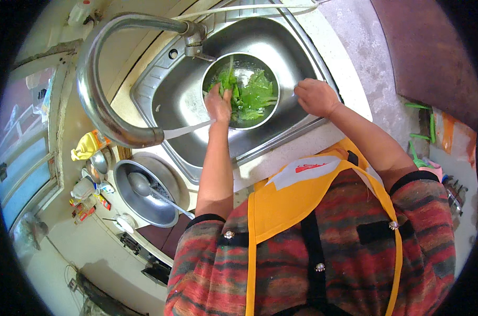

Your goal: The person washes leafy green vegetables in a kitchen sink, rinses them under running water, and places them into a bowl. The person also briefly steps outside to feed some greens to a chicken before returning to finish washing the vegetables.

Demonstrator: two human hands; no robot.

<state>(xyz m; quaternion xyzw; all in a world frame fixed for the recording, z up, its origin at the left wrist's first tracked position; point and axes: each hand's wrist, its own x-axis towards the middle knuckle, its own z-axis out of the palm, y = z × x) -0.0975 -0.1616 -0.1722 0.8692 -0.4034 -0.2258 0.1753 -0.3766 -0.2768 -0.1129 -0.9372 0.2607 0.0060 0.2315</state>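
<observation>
My left hand (pixel 219 106) reaches over the near-left rim of a round metal basin (pixel 279 103), its fingers closed around some leafy greens (pixel 228 79). More wet green leaves (pixel 256 93) lie in water in the basin. The basin stands inside a stainless steel sink (pixel 179 98). From the curved faucet (pixel 100 83) a stream of water (pixel 189 129) runs toward my left wrist. My right hand (pixel 317 97) is curled closed over the sink's right side, apart from the basin's rim. Whether anything small is hidden inside it I cannot see.
Left of the sink, a metal bowl (pixel 124 193) holds a ladle (pixel 140 185). Beyond it stand a yellow bottle (pixel 87 146) and several small packets and containers. A pale hose or cord (pixel 246 6) crosses the sink's far edge. Green stalks (pixel 432 125) show at the far right.
</observation>
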